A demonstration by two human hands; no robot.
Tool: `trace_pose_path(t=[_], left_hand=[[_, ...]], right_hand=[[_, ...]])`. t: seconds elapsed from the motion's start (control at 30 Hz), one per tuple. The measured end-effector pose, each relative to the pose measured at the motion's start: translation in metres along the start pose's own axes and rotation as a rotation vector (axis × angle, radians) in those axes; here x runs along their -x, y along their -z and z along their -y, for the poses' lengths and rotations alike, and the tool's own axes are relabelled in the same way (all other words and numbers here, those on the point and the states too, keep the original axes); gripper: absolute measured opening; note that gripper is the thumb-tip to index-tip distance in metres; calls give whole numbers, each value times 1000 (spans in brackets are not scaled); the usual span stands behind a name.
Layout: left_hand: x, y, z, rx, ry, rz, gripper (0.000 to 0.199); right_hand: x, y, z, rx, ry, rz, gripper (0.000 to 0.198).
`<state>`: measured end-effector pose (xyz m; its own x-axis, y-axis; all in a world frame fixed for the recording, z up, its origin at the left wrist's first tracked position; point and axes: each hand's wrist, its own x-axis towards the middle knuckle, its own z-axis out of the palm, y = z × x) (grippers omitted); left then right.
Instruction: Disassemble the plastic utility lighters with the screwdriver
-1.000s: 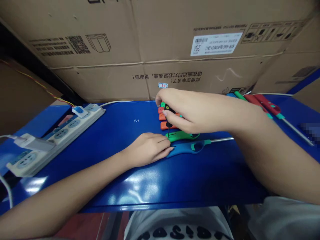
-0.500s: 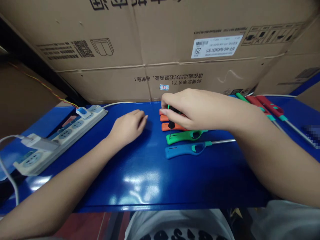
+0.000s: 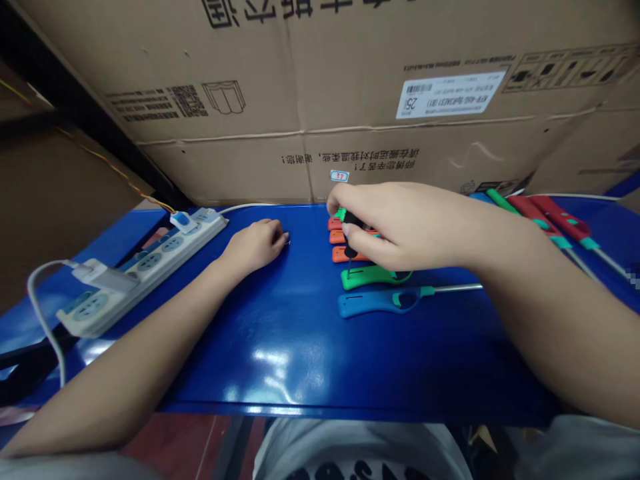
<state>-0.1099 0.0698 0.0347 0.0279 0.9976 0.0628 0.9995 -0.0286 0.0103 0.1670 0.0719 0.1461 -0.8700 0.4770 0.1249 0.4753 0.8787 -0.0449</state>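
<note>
My right hand (image 3: 380, 220) is closed around a small screwdriver (image 3: 352, 252) with a black and green handle. Its shaft points down, and the tip meets the handle end of a green long-necked lighter (image 3: 367, 276). A blue lighter (image 3: 373, 303) lies in front of the green one. Behind it are an orange lighter (image 3: 342, 254) and more orange-red ones, partly covered by my right hand. My left hand (image 3: 257, 245) rests on the blue tabletop to the left, fingers curled in; a tiny shiny bit shows at the fingertips, too small to name.
A white power strip (image 3: 155, 267) with plugs and cables lies at the left. Several more lighters, including a red one (image 3: 563, 217), lie at the right. A large cardboard box (image 3: 240, 167) stands along the back of the blue table (image 3: 210, 373).
The view has shifted slightly, so things sit further right. The screwdriver handle leans a little differently and shows more; its tip stays on the green lighter. The left fingers have curled slightly.
</note>
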Motion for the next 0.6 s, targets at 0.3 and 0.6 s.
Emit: trace_pose_path(t=[0.3,0.6], left_hand=[[-2,3,0,204,3,-175,28],[16,3,-31,378,-421,-236,16]], right_hand=[[1,1,-3,-34,14,-1,30],[0,-2,-2,-64,51,-32,28]])
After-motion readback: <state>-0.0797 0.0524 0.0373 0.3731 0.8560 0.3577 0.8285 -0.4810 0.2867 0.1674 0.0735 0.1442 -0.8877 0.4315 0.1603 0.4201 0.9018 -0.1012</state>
